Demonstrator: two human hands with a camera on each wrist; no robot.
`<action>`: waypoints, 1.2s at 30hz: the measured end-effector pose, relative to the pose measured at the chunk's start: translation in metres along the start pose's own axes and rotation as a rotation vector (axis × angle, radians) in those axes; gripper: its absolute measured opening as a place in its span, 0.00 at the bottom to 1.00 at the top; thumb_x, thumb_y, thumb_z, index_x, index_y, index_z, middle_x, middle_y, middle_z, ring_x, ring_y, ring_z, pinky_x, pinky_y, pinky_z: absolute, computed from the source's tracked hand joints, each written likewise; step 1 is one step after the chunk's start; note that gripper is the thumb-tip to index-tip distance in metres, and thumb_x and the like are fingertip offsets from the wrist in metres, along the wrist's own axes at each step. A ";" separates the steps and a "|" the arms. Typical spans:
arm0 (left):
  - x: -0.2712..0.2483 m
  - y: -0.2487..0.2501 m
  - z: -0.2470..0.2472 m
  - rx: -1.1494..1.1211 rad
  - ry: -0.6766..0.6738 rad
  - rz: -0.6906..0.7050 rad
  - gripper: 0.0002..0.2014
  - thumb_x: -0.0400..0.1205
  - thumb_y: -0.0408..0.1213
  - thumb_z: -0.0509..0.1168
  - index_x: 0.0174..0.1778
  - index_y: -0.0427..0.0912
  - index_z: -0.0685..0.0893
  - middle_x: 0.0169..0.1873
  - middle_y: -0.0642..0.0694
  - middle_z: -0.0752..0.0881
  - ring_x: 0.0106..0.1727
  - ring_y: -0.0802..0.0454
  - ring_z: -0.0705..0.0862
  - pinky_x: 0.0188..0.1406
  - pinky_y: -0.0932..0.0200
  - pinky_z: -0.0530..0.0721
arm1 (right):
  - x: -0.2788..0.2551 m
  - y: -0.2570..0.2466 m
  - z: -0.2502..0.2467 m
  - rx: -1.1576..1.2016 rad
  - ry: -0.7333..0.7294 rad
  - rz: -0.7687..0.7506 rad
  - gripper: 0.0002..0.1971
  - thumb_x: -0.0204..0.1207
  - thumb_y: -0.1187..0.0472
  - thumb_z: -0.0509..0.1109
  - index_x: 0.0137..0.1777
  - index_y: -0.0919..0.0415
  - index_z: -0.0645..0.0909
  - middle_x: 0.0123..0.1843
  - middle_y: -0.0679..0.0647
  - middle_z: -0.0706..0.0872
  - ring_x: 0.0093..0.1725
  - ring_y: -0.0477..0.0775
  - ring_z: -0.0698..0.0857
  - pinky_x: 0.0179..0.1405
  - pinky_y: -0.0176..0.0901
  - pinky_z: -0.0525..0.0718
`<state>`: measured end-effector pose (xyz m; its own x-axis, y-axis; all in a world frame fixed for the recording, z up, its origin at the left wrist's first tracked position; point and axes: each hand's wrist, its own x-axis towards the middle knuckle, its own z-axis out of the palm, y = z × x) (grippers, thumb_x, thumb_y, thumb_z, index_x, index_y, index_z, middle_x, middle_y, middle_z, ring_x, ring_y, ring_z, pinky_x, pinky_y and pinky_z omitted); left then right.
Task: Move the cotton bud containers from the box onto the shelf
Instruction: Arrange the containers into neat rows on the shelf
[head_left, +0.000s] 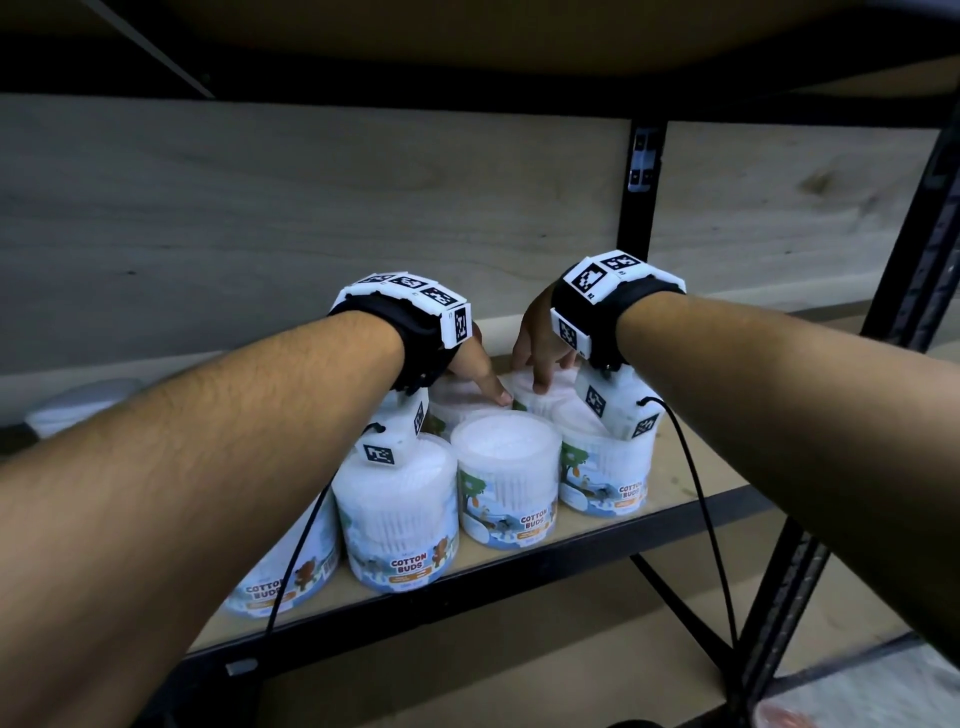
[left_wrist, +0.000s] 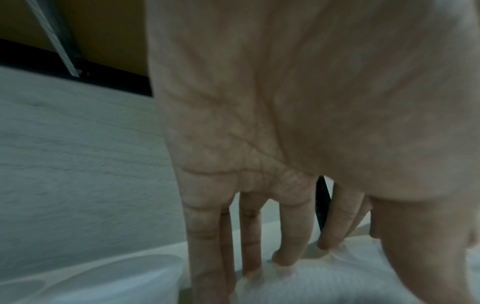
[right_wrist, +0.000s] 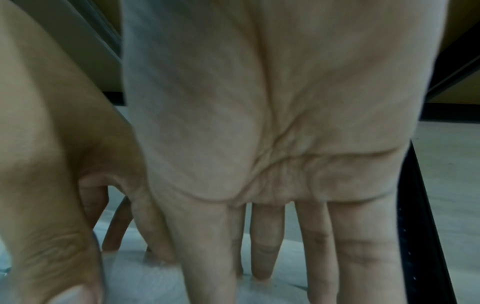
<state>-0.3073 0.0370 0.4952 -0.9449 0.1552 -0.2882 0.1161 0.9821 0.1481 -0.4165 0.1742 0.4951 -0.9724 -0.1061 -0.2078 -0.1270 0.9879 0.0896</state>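
Left hand: the left hand (head_left: 470, 364) was over the back-row left round clear plastic cotton bud container with white lid (head_left: 457, 400); in the left wrist view its fingers (left_wrist: 293, 232) ran straight down with the tips touching the white top (left_wrist: 311, 283), thumb alongside. Whether they clasped the sides could not be told; they looked extended, resting on the lid.
Right hand: the right hand (head_left: 537, 348) was over the back-row right clear plastic cotton bud container (head_left: 543, 397); its fingers (right_wrist: 267, 242) were likewise straight, tips touching the white lid (right_wrist: 145, 283), thumb to one side. No curl round the tub was visible.
Containers, location: all visible tubs stood upright on the light wooden shelf board with black metal frame (head_left: 691, 467), close together in two rows.
Front row: middle tub (head_left: 506, 483) fully seen; left-of-middle tub (head_left: 397, 525) partly covered by the wrist camera; leftmost tub (head_left: 283, 577) mostly hidden behind the left forearm; right tub (head_left: 605, 473) top hidden by the right wrist camera.
Back row: both tubs largely hidden by hands and front tubs.
Wrist gear: black wrist straps with white marker blocks (head_left: 405, 306) hid both wrists.
Blurred: pale rounded object far left on the shelf (head_left: 83, 405), unidentifiable; both wrist views soft.
Box: could not be made out.
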 end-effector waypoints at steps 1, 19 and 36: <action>0.002 -0.001 0.000 0.003 -0.009 0.004 0.25 0.77 0.54 0.73 0.56 0.36 0.80 0.47 0.41 0.83 0.35 0.51 0.81 0.27 0.62 0.78 | -0.016 -0.007 0.000 -0.068 -0.063 0.032 0.31 0.40 0.37 0.88 0.49 0.27 0.87 0.63 0.49 0.87 0.50 0.65 0.91 0.54 0.63 0.87; -0.054 -0.055 -0.019 0.001 0.057 0.116 0.35 0.75 0.63 0.71 0.75 0.49 0.78 0.66 0.49 0.81 0.60 0.47 0.84 0.56 0.50 0.89 | -0.121 -0.033 0.007 -0.063 0.034 -0.183 0.21 0.81 0.58 0.67 0.74 0.47 0.78 0.66 0.51 0.81 0.57 0.52 0.82 0.24 0.28 0.84; -0.153 -0.142 0.009 0.108 0.013 0.155 0.36 0.64 0.74 0.71 0.68 0.70 0.79 0.64 0.73 0.78 0.53 0.75 0.79 0.59 0.67 0.73 | -0.181 -0.100 0.024 0.203 -0.048 -0.573 0.37 0.63 0.28 0.75 0.74 0.31 0.73 0.69 0.34 0.81 0.64 0.37 0.80 0.72 0.40 0.71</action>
<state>-0.1767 -0.1247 0.5096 -0.9170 0.3049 -0.2572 0.2921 0.9524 0.0875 -0.2236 0.0975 0.5005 -0.7500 -0.6266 -0.2119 -0.5830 0.7775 -0.2358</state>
